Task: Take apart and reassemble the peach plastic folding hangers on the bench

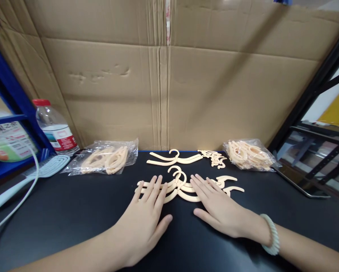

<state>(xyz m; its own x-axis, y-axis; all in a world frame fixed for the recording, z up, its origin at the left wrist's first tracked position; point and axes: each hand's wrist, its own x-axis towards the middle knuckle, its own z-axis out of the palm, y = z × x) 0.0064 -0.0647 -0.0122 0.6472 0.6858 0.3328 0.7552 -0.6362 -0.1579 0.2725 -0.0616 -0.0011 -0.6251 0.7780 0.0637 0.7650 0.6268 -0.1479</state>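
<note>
Cream plastic hangers (176, 193) lie overlapped on the black table (81, 215), their hooks pointing to the back. My left hand (147, 219) rests over their left arms, palm down with the fingers stretched out. Over their right arms lies my right hand (217, 207), also flat, its thumb apart from the fingers. Both hands partly hide the hangers. Just right of my right fingers are loose curved cream pieces (228, 185). Farther back, more hangers (175, 158) lie beside a small heap of cream parts (214, 156).
Clear bags of cream parts stand at the back left (104, 156) and back right (247, 155). On the left are a red-capped bottle (56, 128), a pale hairbrush (47, 166) and a white cable (25, 204). A dark tablet-like slab (302, 183) lies right; cardboard (101, 87) walls the back.
</note>
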